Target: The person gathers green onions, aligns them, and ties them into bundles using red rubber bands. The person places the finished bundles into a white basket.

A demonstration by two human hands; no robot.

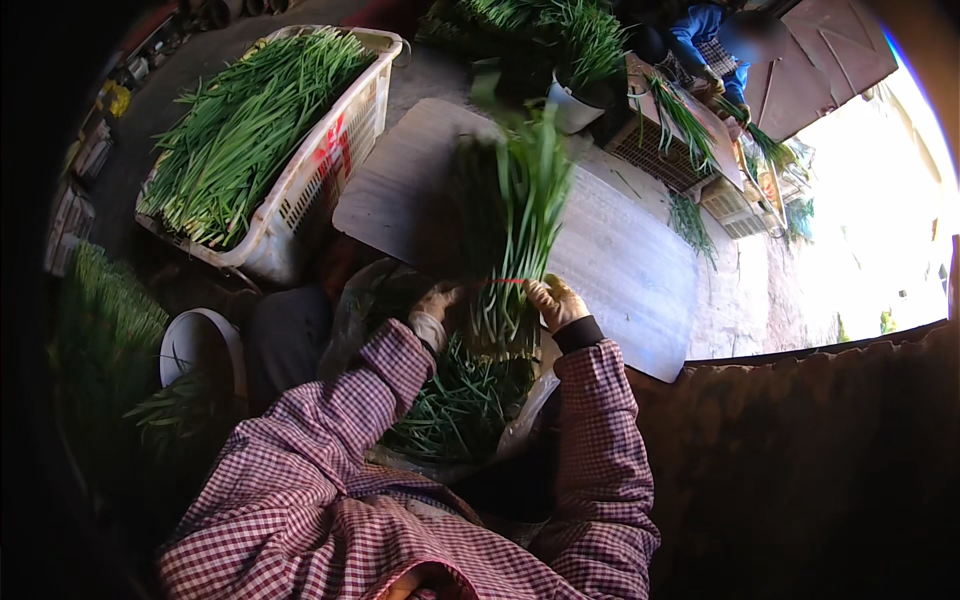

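Note:
A bundle of long green garlic chives (518, 205) stands between my hands, its pale cut ends toward me and its leaf tips blurred. Across its lower part runs a thin red tie (508, 281). My gloved left hand (436, 301) is closed at the left end of the tie, its fingers partly in shadow. On the other side, my gloved right hand (558, 302) pinches the tie's right end beside the stems. Below the bundle, loose green leaves (455, 412) lie in a clear plastic bag (518, 422) close to my lap.
A flat grey board (625, 265) lies beyond my hands. To its left stands a white plastic crate (268, 222) heaped with chives. A white bucket (238, 350) is near my left knee. At the far right, a person in blue sleeves (698, 35) handles chives over crates (650, 150).

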